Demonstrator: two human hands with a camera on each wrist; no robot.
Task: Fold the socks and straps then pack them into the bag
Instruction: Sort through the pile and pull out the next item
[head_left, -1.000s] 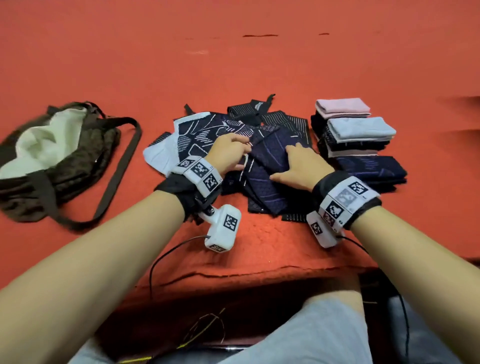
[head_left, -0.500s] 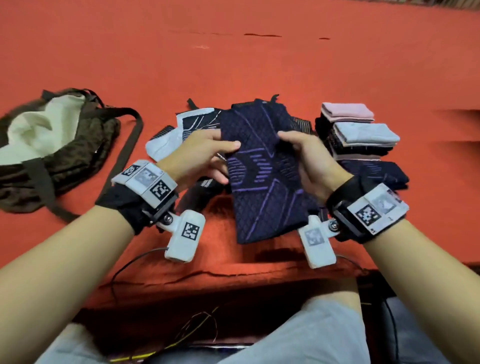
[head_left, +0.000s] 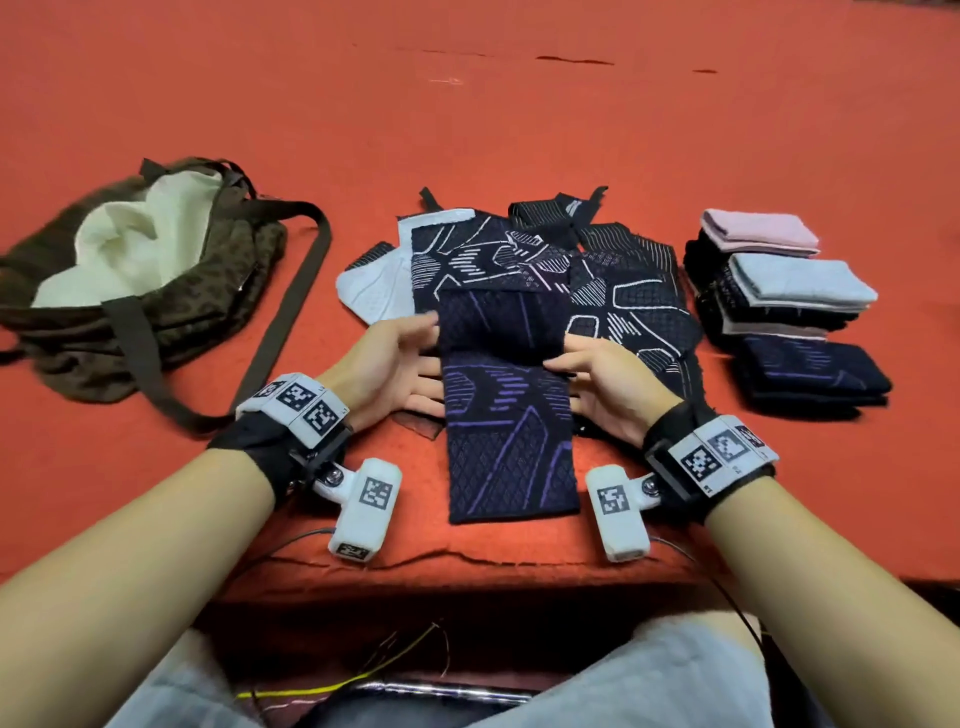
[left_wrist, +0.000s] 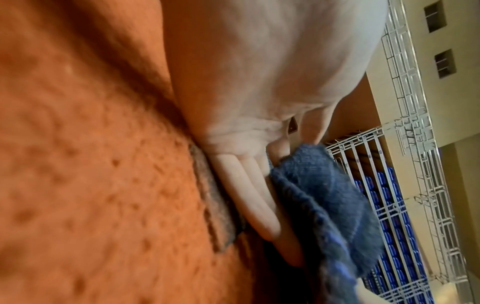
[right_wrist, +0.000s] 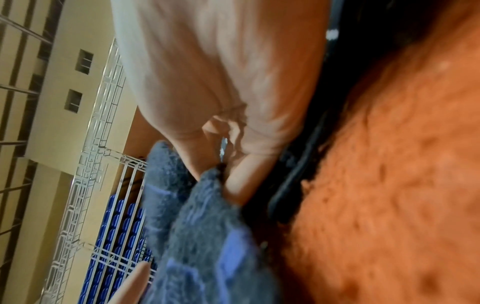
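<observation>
Right hand (right_wrist: 221, 82) pinches the navy sock (right_wrist: 207, 226) above orange carpet (right_wrist: 389, 185).

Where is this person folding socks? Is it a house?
Probably not a house. It looks like a big sports hall or arena: the wrist views show rows of blue seats behind white metal railings, and a tall wall with small windows. The socks lie on an orange-red carpet.

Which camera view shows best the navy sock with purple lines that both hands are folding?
The head view: the navy sock shows whole, half folded between both hands. Each wrist view shows only a blurred edge of it beside the fingers.
</observation>
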